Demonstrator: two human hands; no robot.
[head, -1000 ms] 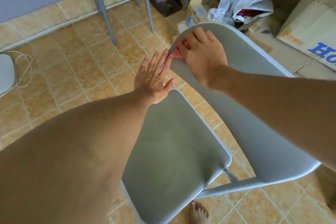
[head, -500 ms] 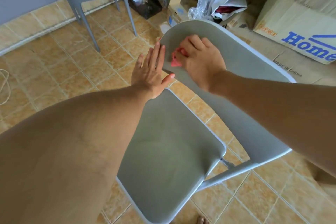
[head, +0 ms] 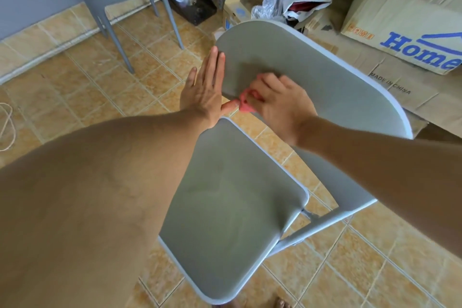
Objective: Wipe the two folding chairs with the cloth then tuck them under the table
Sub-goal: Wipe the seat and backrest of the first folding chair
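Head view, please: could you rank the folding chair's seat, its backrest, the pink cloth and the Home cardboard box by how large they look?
1. Backrest and seat: alike in apparent size, so unranked.
2. Home cardboard box: cut off by the frame and farther away, so unsure.
3. Pink cloth: smallest, mostly hidden under the right hand.

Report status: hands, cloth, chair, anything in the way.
Right hand shut on pink cloth, pressed to folding chair backrest. Left hand open, flat against backrest edge. Nothing in the way; no table in view.

Cloth (head: 246, 102) on folding chair (head: 232, 207) backrest; boxes (head: 405, 22) behind.
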